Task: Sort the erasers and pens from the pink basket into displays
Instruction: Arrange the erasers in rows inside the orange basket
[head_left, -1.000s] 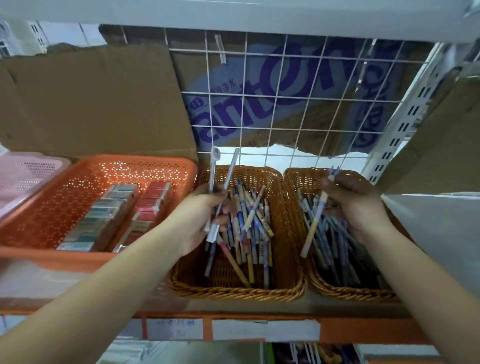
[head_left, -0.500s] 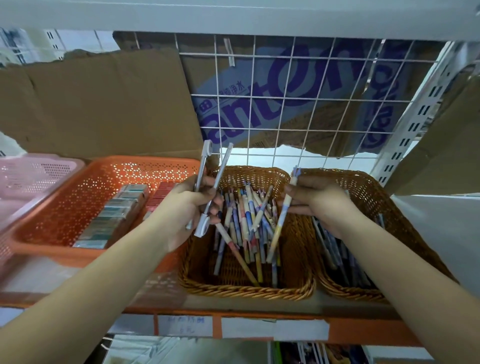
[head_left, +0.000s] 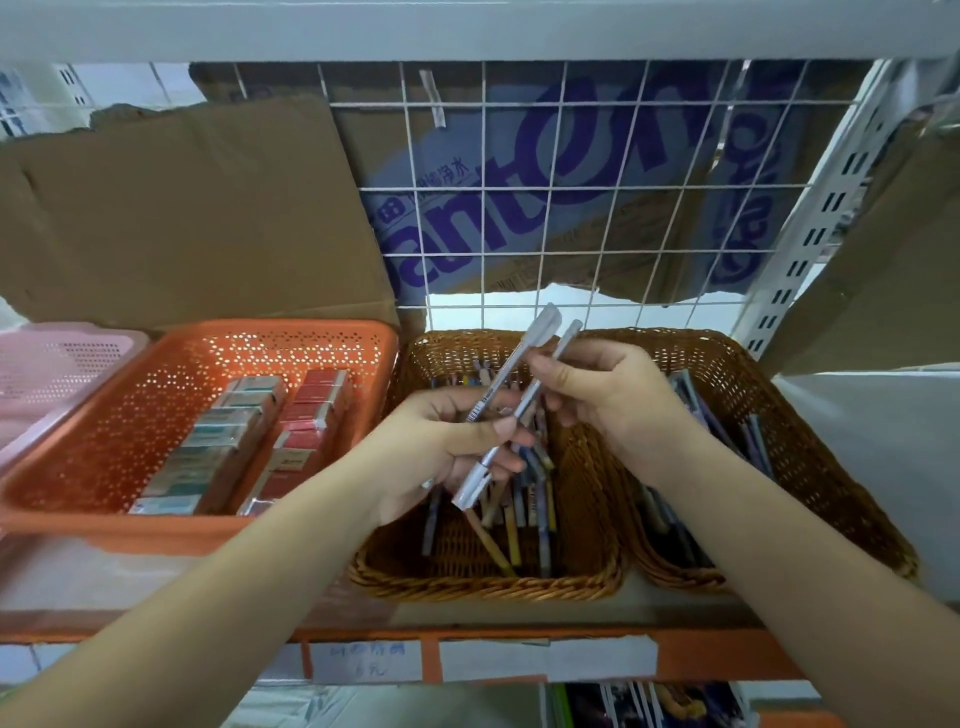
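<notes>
White pens (head_left: 501, 379) x2 gripped in L hand (head_left: 441, 447); R hand (head_left: 608, 400) pinches 1 over wicker basket (head_left: 483, 582).

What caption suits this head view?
Left hand grips two slim white plastic pens over a brown woven wicker basket; right hand pinches one.

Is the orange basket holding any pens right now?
No, the orange basket holds only rows of boxed erasers; the loose pens lie in the wicker basket beside it.
</notes>
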